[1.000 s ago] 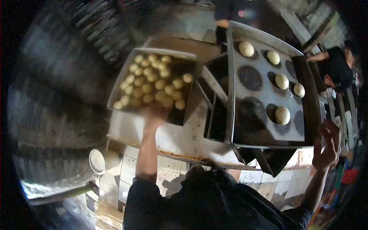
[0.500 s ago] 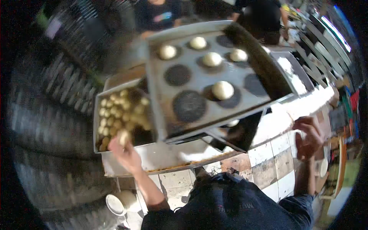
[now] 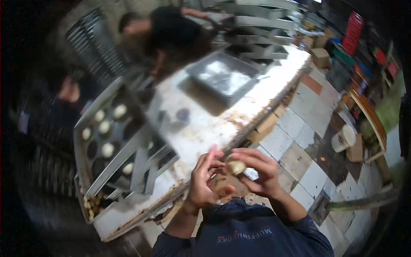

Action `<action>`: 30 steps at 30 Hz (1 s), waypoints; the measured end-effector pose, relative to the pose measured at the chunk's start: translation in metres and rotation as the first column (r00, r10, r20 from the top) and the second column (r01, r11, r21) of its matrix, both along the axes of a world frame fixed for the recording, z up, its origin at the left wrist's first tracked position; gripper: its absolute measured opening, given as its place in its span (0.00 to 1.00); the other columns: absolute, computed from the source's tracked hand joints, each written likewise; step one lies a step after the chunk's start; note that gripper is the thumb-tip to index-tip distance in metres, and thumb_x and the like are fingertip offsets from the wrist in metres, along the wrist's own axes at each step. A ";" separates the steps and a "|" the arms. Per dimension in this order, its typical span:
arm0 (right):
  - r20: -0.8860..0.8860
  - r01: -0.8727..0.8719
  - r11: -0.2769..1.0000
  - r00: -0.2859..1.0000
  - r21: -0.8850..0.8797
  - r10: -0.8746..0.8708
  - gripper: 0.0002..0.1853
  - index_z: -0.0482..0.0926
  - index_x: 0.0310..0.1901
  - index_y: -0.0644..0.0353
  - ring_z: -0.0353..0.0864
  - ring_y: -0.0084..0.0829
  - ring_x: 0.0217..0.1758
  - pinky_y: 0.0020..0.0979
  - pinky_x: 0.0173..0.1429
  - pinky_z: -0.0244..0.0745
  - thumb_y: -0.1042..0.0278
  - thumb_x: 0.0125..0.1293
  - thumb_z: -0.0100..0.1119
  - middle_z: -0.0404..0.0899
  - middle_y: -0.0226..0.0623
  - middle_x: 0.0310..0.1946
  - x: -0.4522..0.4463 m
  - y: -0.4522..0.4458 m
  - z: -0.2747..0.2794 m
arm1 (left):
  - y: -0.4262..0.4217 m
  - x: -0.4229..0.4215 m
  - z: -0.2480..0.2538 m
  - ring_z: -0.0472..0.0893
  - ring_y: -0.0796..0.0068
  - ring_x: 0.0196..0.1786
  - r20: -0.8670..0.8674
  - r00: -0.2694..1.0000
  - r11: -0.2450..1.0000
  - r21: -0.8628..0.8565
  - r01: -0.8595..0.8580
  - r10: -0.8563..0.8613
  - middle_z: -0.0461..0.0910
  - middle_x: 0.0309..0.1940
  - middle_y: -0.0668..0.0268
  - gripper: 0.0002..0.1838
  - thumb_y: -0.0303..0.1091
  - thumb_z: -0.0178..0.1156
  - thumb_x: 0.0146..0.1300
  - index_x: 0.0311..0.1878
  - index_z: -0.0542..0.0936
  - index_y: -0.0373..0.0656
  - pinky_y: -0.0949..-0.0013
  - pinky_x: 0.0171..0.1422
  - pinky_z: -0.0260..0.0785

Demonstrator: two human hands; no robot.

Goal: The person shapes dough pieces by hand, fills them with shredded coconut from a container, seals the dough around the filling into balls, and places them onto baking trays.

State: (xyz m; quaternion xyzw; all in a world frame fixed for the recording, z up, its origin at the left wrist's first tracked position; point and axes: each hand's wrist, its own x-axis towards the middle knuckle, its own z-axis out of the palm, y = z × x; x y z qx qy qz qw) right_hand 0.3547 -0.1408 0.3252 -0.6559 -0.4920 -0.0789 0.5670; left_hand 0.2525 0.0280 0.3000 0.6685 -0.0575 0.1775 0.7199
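Note:
In front of my chest, my right hand (image 3: 258,172) pinches a pale dough ball (image 3: 236,167) between thumb and fingers. Close beside it is my left hand (image 3: 204,182), with fingers spread and nothing in its grasp. To the left stands a dark metal baking tray (image 3: 77,147) with round dark spots, several of which bear dough balls (image 3: 108,150). Below its near corner, partly hidden, small dough balls (image 3: 90,207) lie in a box.
A white floured table (image 3: 192,128) runs diagonally ahead of me. A metal pan (image 3: 197,92) with a bright white surface sits on it. Beyond is a blurred person (image 3: 175,34). On the tiled floor at right stands a white bucket (image 3: 343,138).
My view has swung right, so the tray is now at left. My hands have come together at my chest. The dough ball was in my left hand; now my right hand grips one.

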 end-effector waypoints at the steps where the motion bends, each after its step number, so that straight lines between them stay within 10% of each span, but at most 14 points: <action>1: 0.042 -0.105 0.993 0.993 -0.056 0.107 0.28 0.79 0.58 0.62 0.79 0.44 0.60 0.36 0.61 0.76 0.74 0.52 0.72 0.75 0.49 0.58 0.008 -0.012 0.001 | -0.011 0.018 0.009 0.75 0.71 0.54 -0.021 0.992 0.990 -0.068 0.121 -0.123 0.69 0.57 0.60 0.42 0.41 0.71 0.61 0.70 0.62 0.27 0.71 0.57 0.71; 4: 0.025 0.001 0.998 1.000 0.059 -0.003 0.31 0.75 0.61 0.65 0.73 0.50 0.65 0.40 0.65 0.72 0.71 0.54 0.72 0.61 0.60 0.68 0.020 -0.028 -0.003 | -0.046 0.058 0.013 0.77 0.75 0.46 0.025 0.993 0.994 -0.007 -0.112 0.112 0.72 0.49 0.62 0.24 0.36 0.62 0.68 0.61 0.75 0.30 0.74 0.51 0.72; 9: 0.045 0.306 0.855 0.933 0.418 -0.356 0.09 0.80 0.43 0.69 0.86 0.41 0.35 0.34 0.41 0.81 0.73 0.66 0.60 0.84 0.46 0.33 0.075 -0.026 -0.028 | -0.093 0.110 -0.025 0.76 0.63 0.53 0.284 0.934 0.947 0.169 -0.274 0.219 0.70 0.55 0.51 0.24 0.43 0.62 0.67 0.58 0.78 0.35 0.65 0.58 0.70; 11: -0.069 0.425 0.791 0.894 0.440 -0.442 0.08 0.80 0.40 0.68 0.84 0.36 0.29 0.31 0.35 0.78 0.70 0.70 0.56 0.83 0.44 0.30 0.093 -0.024 -0.032 | -0.101 0.149 -0.003 0.73 0.53 0.61 0.191 0.980 0.996 -0.083 -0.040 0.056 0.63 0.65 0.43 0.28 0.45 0.60 0.69 0.63 0.72 0.33 0.56 0.65 0.65; 14: -0.171 0.454 0.827 0.891 0.332 -0.421 0.13 0.80 0.36 0.67 0.77 0.27 0.22 0.27 0.29 0.72 0.67 0.72 0.51 0.79 0.38 0.23 0.148 -0.001 -0.055 | -0.076 0.202 -0.004 0.68 0.45 0.68 0.028 0.994 0.986 0.134 0.097 -0.101 0.62 0.68 0.36 0.27 0.38 0.55 0.69 0.64 0.68 0.28 0.58 0.71 0.60; 17: -0.265 0.480 0.866 0.861 0.139 -0.434 0.13 0.81 0.38 0.65 0.79 0.35 0.29 0.32 0.37 0.74 0.65 0.72 0.49 0.78 0.44 0.28 0.212 0.023 -0.070 | -0.042 0.247 -0.005 0.80 0.68 0.54 -0.051 0.997 0.939 0.342 -0.039 0.059 0.81 0.50 0.53 0.21 0.35 0.55 0.72 0.59 0.74 0.28 0.69 0.58 0.70; 19: 0.029 0.516 0.853 0.856 -0.070 -0.516 0.19 0.81 0.41 0.64 0.74 0.40 0.39 0.35 0.47 0.70 0.58 0.74 0.43 0.71 0.47 0.35 0.253 0.043 -0.059 | -0.014 0.264 -0.018 0.80 0.77 0.49 -0.319 0.946 0.999 -0.024 0.049 -0.054 0.82 0.46 0.59 0.17 0.34 0.53 0.74 0.58 0.76 0.31 0.74 0.52 0.71; 21: -0.199 0.346 0.937 0.916 -0.052 -0.349 0.24 0.80 0.44 0.65 0.70 0.42 0.43 0.38 0.51 0.67 0.53 0.75 0.38 0.66 0.47 0.38 0.280 0.070 -0.053 | 0.008 0.289 -0.031 0.78 0.81 0.48 -0.178 0.963 0.689 -0.725 0.009 -0.200 0.81 0.48 0.62 0.17 0.35 0.52 0.75 0.58 0.75 0.33 0.76 0.51 0.70; 25: -0.324 0.140 0.990 0.935 -0.029 -0.142 0.22 0.80 0.42 0.67 0.76 0.41 0.41 0.36 0.47 0.71 0.57 0.74 0.40 0.75 0.49 0.37 0.299 0.126 -0.085 | 0.038 0.307 -0.077 0.77 0.81 0.50 -0.149 0.986 0.914 -0.405 0.007 -0.073 0.79 0.50 0.65 0.16 0.38 0.52 0.75 0.56 0.76 0.35 0.74 0.55 0.69; 27: -0.326 0.008 0.996 0.945 -0.087 -0.036 0.18 0.80 0.41 0.67 0.79 0.42 0.41 0.37 0.49 0.72 0.61 0.73 0.42 0.78 0.48 0.38 0.312 0.142 -0.087 | 0.074 0.303 -0.099 0.76 0.71 0.61 -0.124 0.956 0.600 -0.797 0.064 -0.266 0.78 0.55 0.61 0.20 0.36 0.47 0.76 0.63 0.70 0.32 0.67 0.65 0.68; 30: -0.305 -0.104 0.957 0.952 -0.272 0.017 0.11 0.81 0.42 0.66 0.82 0.43 0.42 0.37 0.47 0.74 0.68 0.66 0.54 0.82 0.48 0.38 0.357 0.178 -0.092 | 0.115 0.283 -0.127 0.71 0.59 0.68 -0.128 0.940 0.565 -0.821 0.078 -0.316 0.70 0.66 0.51 0.24 0.41 0.43 0.77 0.66 0.66 0.30 0.57 0.70 0.67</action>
